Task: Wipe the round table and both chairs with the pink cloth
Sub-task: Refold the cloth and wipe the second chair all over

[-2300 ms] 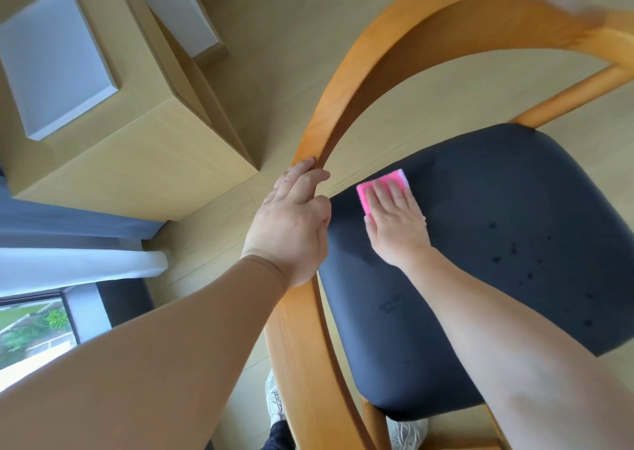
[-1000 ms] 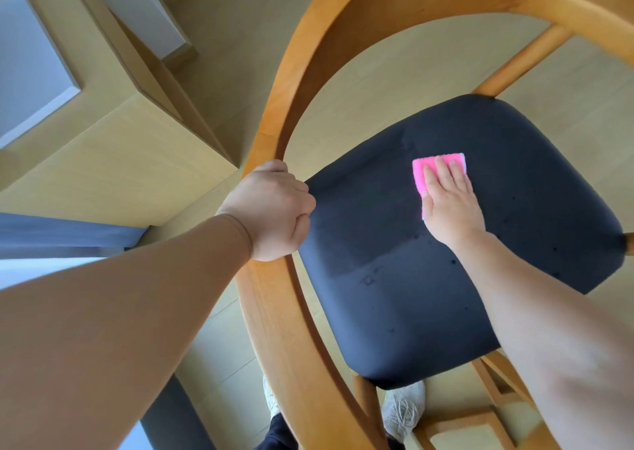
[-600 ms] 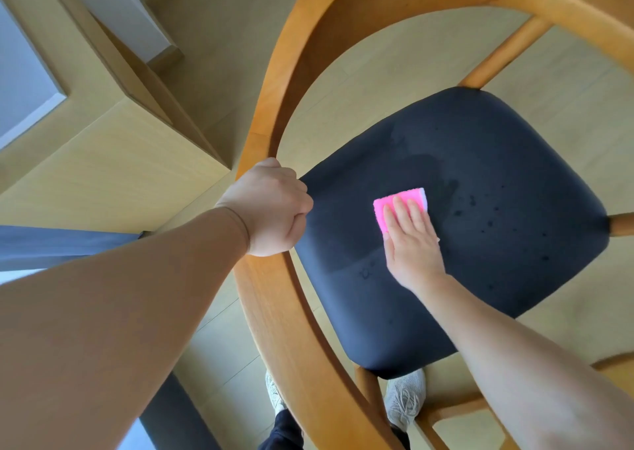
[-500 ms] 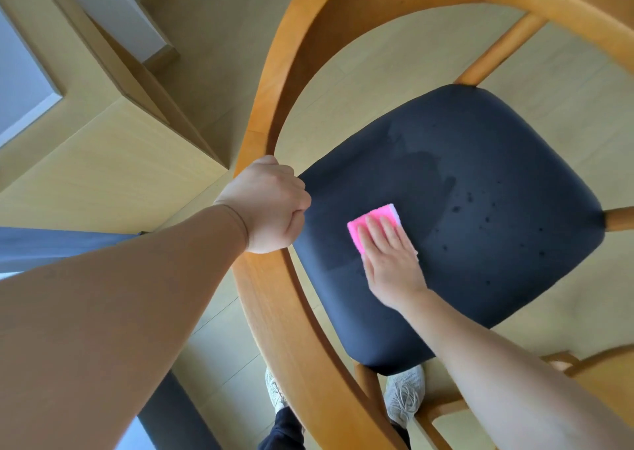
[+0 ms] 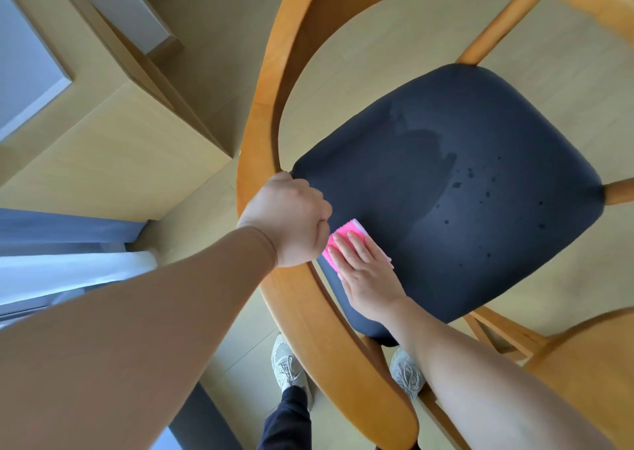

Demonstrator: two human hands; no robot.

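pink cloth [image 5: 344,240]: soft, thin, light; looks folded flat under the right hand, on the seat edge just beside the left hand.
right hand [image 5: 364,271]: open, fingers flat, pressing the cloth down; no pinch.
left hand [image 5: 291,218]: closed in a fist around the wooden chair rail [image 5: 260,133], steadying it.
seat [image 5: 463,192]: dark padded fabric, gives under pressure; damp patch and dark specks beyond the right hand.
handling: cloth likely bunches or slides out; hold with a flat palm, fingers spread.
round table: not in view.
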